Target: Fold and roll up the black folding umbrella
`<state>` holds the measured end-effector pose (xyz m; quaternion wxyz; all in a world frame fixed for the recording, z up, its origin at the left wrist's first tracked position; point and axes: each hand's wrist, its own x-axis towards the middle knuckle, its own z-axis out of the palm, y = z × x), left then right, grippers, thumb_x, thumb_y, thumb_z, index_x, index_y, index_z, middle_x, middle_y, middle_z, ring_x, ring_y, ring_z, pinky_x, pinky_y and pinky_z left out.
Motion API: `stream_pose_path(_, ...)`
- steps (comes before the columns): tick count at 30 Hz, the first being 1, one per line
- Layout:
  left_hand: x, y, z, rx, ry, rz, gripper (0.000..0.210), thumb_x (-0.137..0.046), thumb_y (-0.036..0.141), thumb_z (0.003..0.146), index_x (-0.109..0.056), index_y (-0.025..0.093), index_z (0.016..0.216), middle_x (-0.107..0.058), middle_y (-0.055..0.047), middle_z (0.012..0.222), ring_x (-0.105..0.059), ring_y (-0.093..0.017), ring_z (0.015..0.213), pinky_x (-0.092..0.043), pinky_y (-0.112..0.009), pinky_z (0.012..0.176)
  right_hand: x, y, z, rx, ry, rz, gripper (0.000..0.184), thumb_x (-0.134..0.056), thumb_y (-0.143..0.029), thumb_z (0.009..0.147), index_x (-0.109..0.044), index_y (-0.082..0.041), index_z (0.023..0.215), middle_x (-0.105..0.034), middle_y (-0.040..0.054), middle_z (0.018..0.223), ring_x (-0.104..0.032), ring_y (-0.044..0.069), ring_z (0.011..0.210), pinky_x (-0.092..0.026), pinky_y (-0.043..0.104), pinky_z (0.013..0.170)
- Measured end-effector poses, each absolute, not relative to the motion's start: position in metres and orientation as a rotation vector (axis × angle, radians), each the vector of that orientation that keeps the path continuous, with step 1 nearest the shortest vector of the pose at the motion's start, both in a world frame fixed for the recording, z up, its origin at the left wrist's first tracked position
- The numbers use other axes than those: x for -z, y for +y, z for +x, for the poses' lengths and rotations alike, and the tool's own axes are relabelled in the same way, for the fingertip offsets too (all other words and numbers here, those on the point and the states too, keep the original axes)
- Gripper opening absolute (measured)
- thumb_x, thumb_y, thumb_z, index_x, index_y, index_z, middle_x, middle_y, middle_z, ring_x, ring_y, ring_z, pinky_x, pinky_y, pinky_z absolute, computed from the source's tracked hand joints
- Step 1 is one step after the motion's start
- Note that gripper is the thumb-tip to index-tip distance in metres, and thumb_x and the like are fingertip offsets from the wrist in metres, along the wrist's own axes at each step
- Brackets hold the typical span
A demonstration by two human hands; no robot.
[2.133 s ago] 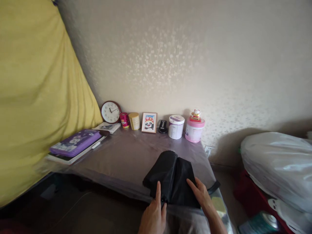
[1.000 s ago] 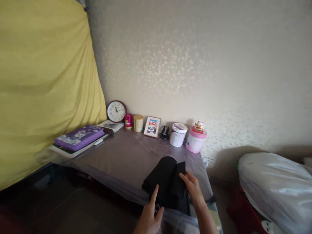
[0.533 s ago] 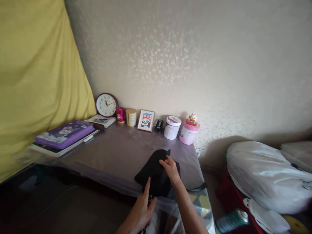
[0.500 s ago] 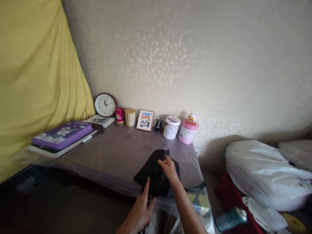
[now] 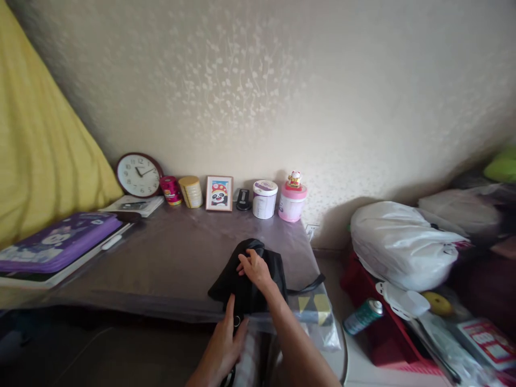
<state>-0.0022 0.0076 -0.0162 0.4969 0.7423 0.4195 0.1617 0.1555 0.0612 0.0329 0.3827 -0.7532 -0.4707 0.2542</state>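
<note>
Loose black fabric panels of what looks like a black folding umbrella (image 5: 231,279) lie bunched at the table's front edge. My left hand (image 5: 228,338) is wrapped round its near end, which shows a small ring beside the thumb. A dark loop hangs below that hand. With bent fingers, my right hand (image 5: 253,267) grips the fabric near its top. The fingertips partly hide what they pinch. A thin black strap (image 5: 310,285) extends from the fabric to the right.
Along the wall stand a clock (image 5: 139,174), a picture frame (image 5: 219,193) and several canisters, one topped by a cat figurine (image 5: 294,180). A purple case (image 5: 60,242) lies on the left. Right of the table (image 5: 161,258) are a red basket (image 5: 379,336) and a spray can (image 5: 363,317).
The view has swung right, so the table things appear further left. My right hand has shifted slightly over the black fabric; my left keeps its grip on the near end.
</note>
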Motion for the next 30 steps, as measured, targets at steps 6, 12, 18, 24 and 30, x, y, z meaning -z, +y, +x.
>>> stream_pose_path(6,0.008,-0.003,-0.005,-0.542,1.035,1.79,0.072,-0.036,0.036,0.09,0.008,0.013,0.142,-0.045,-0.016,0.136,-0.05,-0.019,0.12,-0.04,-0.033,0.097,-0.03,0.062,0.158,-0.636,-1.246,-1.935,0.038,-0.046,-0.018,0.083,-0.047,-0.009,0.12,-0.072,0.0018,0.073,-0.067,0.013,0.073,-0.044,0.022,0.07)
stream_pose_path(12,0.0,-0.001,0.001,-0.422,1.009,2.056,0.064,-0.036,0.03,0.088,-0.007,0.02,0.144,-0.035,-0.011,0.144,-0.041,-0.019,0.127,-0.036,-0.03,0.099,-0.026,0.062,0.161,-0.603,-1.276,-1.911,0.039,-0.044,-0.017,0.082,-0.047,-0.009,0.12,-0.071,0.0003,0.069,-0.068,0.013,0.071,-0.045,0.022,0.068)
stream_pose_path(18,0.0,0.005,0.009,-0.167,1.104,2.148,0.06,-0.032,0.025,0.09,-0.005,0.022,0.144,-0.066,-0.011,0.106,-0.064,-0.019,0.092,-0.044,-0.025,0.076,-0.025,0.056,0.167,-0.454,-1.358,-1.891,0.032,-0.045,-0.016,0.082,-0.054,-0.017,0.113,-0.07,-0.0015,0.073,-0.066,0.013,0.066,-0.047,0.022,0.066)
stream_pose_path(24,-0.004,0.003,0.009,-0.142,1.114,2.16,0.062,-0.031,0.022,0.09,-0.001,0.02,0.144,-0.065,-0.012,0.107,-0.063,-0.02,0.094,-0.043,-0.025,0.077,-0.023,0.066,0.197,-0.14,-1.406,-1.912,0.028,-0.044,-0.014,0.082,-0.064,-0.021,0.101,-0.062,0.0072,0.11,-0.056,0.02,0.105,-0.038,0.033,0.096)
stream_pose_path(30,-0.003,0.004,0.009,-0.17,1.079,2.127,0.064,-0.029,0.02,0.09,0.006,0.018,0.144,-0.06,-0.013,0.12,-0.061,-0.018,0.101,-0.043,-0.024,0.081,-0.022,0.073,0.224,-0.004,-1.346,-1.968,0.036,-0.044,-0.01,0.081,-0.058,-0.018,0.113,-0.055,0.0124,0.125,-0.049,0.025,0.116,-0.033,0.046,0.101)
